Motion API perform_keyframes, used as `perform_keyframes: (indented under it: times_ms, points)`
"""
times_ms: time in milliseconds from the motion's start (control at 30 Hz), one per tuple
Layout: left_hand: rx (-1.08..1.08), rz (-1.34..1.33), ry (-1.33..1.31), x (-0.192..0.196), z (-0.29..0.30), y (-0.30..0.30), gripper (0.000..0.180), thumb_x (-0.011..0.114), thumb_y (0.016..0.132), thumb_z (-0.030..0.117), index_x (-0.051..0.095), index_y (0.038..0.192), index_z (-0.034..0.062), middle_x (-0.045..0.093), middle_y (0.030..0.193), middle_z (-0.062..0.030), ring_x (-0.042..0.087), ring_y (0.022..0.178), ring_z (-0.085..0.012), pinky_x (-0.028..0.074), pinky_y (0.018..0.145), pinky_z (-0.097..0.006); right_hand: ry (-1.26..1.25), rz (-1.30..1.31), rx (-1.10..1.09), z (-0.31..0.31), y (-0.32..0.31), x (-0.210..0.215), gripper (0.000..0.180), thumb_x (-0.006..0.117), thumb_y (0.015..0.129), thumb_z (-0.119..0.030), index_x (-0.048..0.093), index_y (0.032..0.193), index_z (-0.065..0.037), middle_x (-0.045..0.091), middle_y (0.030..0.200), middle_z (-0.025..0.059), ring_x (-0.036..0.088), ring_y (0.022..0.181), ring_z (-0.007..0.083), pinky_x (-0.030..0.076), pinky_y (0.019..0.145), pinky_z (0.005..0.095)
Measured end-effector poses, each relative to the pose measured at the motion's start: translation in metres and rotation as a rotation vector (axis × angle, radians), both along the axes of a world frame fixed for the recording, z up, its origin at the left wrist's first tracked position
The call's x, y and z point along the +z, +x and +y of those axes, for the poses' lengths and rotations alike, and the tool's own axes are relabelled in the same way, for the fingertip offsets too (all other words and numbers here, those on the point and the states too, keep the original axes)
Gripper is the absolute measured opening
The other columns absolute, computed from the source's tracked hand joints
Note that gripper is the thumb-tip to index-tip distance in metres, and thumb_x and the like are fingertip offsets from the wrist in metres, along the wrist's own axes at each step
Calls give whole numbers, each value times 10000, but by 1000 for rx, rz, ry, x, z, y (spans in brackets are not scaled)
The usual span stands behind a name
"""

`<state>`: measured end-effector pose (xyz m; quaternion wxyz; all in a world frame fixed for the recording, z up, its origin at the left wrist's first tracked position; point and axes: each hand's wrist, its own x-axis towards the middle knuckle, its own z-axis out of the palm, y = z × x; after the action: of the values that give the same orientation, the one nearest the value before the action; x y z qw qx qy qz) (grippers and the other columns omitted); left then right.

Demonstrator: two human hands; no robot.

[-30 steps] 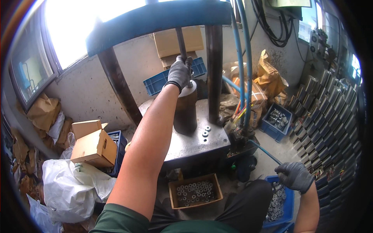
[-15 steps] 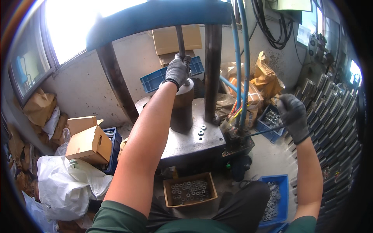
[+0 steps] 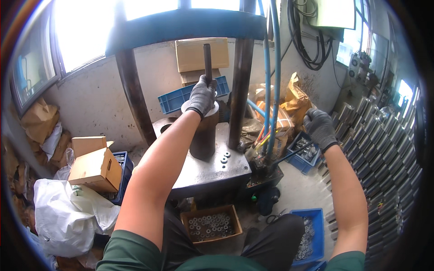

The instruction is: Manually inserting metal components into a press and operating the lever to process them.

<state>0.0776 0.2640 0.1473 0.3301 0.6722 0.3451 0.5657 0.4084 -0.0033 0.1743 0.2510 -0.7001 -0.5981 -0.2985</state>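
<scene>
Gloved left hand [image 3: 201,95] closed around a dark vertical rod [image 3: 207,61], fingers wrapped at the point where the rod meets the pale top of a dark steel cylinder [image 3: 203,133]; cylinder upright directly beneath the grip, standing on the grey press table [image 3: 208,169]; blue crossbeam [image 3: 185,25] above the grip, two brown columns flanking it left and right. Gloved right hand [image 3: 320,128] well out to the right of that grip, fingers curled over the outer end of a thin dark lever [image 3: 294,153] that slopes down and back toward the base of the press; hand closed on the lever, though the contact under the palm cannot be made out. Blue tray of small metal parts [image 3: 304,153] just below the right hand; cardboard box of metal rings [image 3: 211,224] below the table, near the lap; second blue tray of rings [image 3: 309,235] lower right; tan carton [image 3: 92,162] and white bag [image 3: 68,217] far left of the left hand.

Stage, as judged: workpiece seated on the table, rod held in line, lever gripped; pressing stroke apparently not yet done; many rings left in the boxes. Hidden or unclear: lower end of the rod inside the cylinder; whatever sits on the cylinder top, covered by the glove; lever pivot lost among blue hoses [image 3: 271,90] and wiring; window glare at the top.
</scene>
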Motion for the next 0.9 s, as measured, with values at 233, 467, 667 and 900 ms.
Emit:
perform_keyframes:
  times_ms: [233,467,667,900]
  points:
    - [116,37,639,-57,-89,-27,218,654,1031,81,573,1231,53,676,928,-49,639,826,-153,535,751,-293,-73,16,83,-34,-2,-16,150,661,926,-199,729,923,-65,726,914,187,714,876,382,567,821,464]
    - [-522,-642,-182,-164,-235,-41,493,598,1060,507,591,1134,19,681,859,-65,656,729,-153,539,645,-305,-99,-89,322,-119,-22,-58,103,740,833,-98,704,924,-67,681,841,162,688,790,376,558,729,463]
    - [-328,-637,-1244,-221,-241,-55,398,575,1060,470,623,1062,75,658,768,-52,691,681,-214,622,612,-421,-48,-116,433,-146,-89,-79,209,744,800,8,708,992,-67,714,856,144,705,776,361,565,709,439]
    - [-431,-927,-1425,-237,-216,-53,182,526,1010,208,504,838,152,541,674,31,569,567,-148,584,552,-425,-173,477,698,-140,-186,-173,215,705,850,3,726,1057,-50,752,943,142,740,833,298,589,755,383]
